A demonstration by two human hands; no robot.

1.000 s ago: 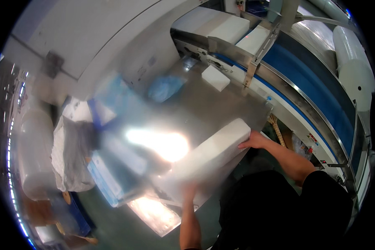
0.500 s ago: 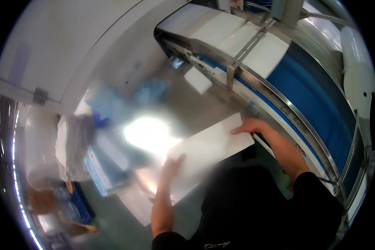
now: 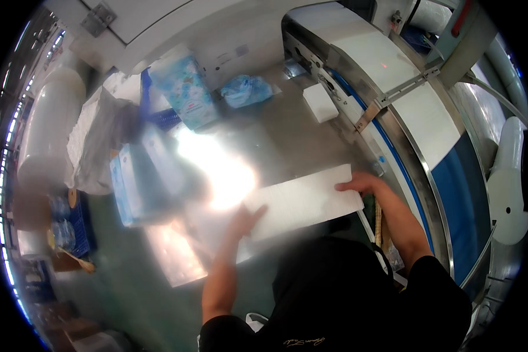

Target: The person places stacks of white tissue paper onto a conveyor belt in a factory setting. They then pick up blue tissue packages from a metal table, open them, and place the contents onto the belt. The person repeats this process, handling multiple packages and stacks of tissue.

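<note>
Dull green floor [image 3: 120, 276], lower left. Grey metal worktop [image 3: 290, 141], centre, bearing a blazing patch of white glare [image 3: 223, 176]. Off-white machine cabinet panel [image 3: 164, 17] with grey metal hinge [image 3: 98, 19], upper left. Long blue-belted, steel-edged conveyor [image 3: 466, 193], right side. Row of bluish-white lights [image 3: 13, 124], far left rim.

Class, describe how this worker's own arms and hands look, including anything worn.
The left hand and right hand are without gloves. Short black sleeves leave the forearms bare; the black top carries small pale script.
</note>
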